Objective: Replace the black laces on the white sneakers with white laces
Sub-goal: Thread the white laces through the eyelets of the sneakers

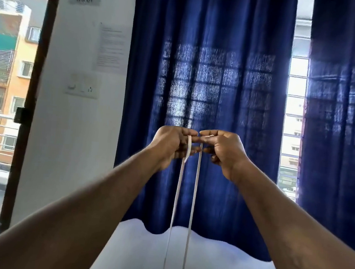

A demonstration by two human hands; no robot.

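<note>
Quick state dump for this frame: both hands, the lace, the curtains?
left hand: raised, fingers curled round one strand of the white lace.
right hand: raised, fingers pinch the other strand.
white lace: two strands hang straight down, leaving the frame at the bottom.
blue curtains: drawn, with a narrow lit gap between them.

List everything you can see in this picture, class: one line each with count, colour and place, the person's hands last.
flat white fabric lace: two strands, white, hanging from the hands to the bottom edge
dark blue cloth curtains: two, blue, over the window behind
white printed paper sheet: one, white, on the left wall
white wall switch plate: one, white, below the sheet
white flat surface: one, white, bottom centre
left hand: one, lace looped over a finger
right hand: one, pinching the lace top
</note>
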